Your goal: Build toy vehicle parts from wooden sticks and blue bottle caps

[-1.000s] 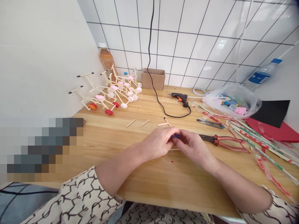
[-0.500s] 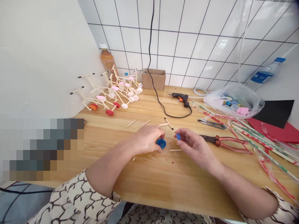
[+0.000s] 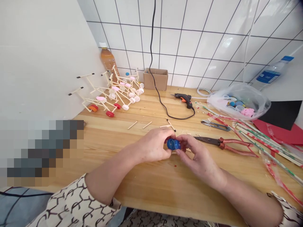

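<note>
My left hand (image 3: 157, 145) is closed around the edge of a blue bottle cap (image 3: 170, 144), its hollow side facing me. Between the thumb and fingers of my right hand (image 3: 197, 157) is a second blue bottle cap (image 3: 177, 145), turned on its side. The two caps meet just above the wooden table (image 3: 151, 183). Part of a thin wooden stick shows behind my right fingertips. Beyond my hands lies a T-shaped piece of sticks with black ends (image 3: 170, 125), beside a loose stick (image 3: 147, 125).
Several stick models with cap wheels (image 3: 113, 91) stand at the back left near a tea bottle (image 3: 108, 60). A glue gun (image 3: 184, 99) lies behind my hands. Pliers (image 3: 224, 144), snips (image 3: 216, 125) and a bag of caps (image 3: 239, 102) are at the right.
My left hand has moved right with its cap, and my right hand has come left with the other. The two blue caps, apart before, are now together.
</note>
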The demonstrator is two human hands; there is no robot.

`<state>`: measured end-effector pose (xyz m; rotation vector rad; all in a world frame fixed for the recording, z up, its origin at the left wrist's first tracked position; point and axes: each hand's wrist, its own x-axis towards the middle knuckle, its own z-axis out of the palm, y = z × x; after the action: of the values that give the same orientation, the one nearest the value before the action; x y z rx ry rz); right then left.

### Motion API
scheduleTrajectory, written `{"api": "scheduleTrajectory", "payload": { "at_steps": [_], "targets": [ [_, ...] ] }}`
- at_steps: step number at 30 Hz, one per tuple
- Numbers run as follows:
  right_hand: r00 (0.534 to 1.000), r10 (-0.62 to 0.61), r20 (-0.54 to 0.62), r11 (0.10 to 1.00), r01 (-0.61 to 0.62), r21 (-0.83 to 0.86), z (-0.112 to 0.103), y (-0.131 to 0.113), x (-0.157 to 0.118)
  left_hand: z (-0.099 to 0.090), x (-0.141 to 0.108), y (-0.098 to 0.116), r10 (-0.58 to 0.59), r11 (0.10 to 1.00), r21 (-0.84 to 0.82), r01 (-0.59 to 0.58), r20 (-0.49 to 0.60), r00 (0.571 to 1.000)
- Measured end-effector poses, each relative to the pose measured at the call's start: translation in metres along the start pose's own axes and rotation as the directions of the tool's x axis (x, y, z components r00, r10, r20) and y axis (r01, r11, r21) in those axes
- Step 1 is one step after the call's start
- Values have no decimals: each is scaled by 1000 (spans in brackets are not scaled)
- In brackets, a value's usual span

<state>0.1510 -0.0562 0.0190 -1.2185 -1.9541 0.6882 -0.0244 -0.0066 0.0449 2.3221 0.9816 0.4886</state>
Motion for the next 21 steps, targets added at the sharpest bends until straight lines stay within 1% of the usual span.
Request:
{"api": "scheduleTrajectory", "payload": {
  "at_steps": [3, 6, 10, 14, 21],
  "targets": [
    [999, -39, -19, 999, 39, -25, 0, -1, -1, -1, 1, 3, -23, 998, -57, 23, -10, 1000],
    [999, -34, -27, 999, 34, -25, 0, -1, -2, 0, 0, 5, -41, 996, -80, 39, -23, 999],
    [999, -33, -18, 999, 32, -22, 0, 0, -2, 4, -1, 6, -45, 998, -39, 43, -50, 998],
    [999, -30, -24, 999, 29, -34, 1, 2, -3, 7, -2, 6, -53, 998, 17, 54, -35, 998],
    [1000, 0, -23, 999, -1, -33, 4, 4, -5, 12, -4, 8, -81, 995, 61, 81, -4, 997]
  ]
}}
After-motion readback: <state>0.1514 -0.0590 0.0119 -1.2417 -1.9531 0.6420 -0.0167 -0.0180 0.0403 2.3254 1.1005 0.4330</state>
